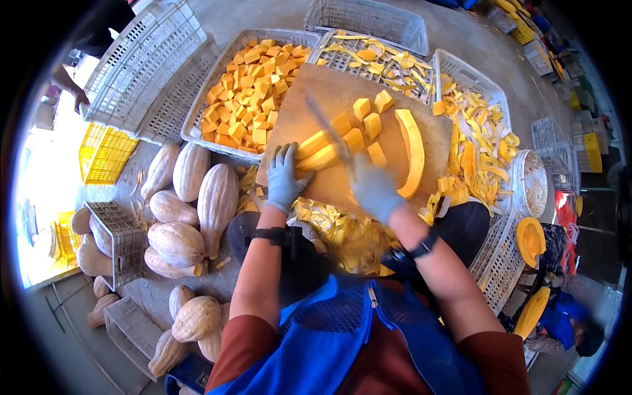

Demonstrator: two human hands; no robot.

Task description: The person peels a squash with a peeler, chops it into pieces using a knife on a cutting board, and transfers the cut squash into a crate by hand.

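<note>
On a wooden cutting board [303, 99] lie long orange squash strips [318, 157], partly cut crosswise. My left hand [286, 179], in a grey glove, holds the near-left ends of these strips against the board. In my gloved right hand [375, 187], blurred by motion, is a knife [322, 120], its blurred blade slanting across the strips. Several cut squash chunks [372, 125] lie just beyond the blade. To the right sits a curved squash slice [412, 155], apart from both hands.
A crate of squash cubes [247, 92] stands behind the board's left side. Crates of peelings [480, 131] are behind and to the right. Whole pale squashes [217, 197] lie on the floor at left. A white bucket [530, 183] stands at right; another person's hand [71, 85] shows upper left.
</note>
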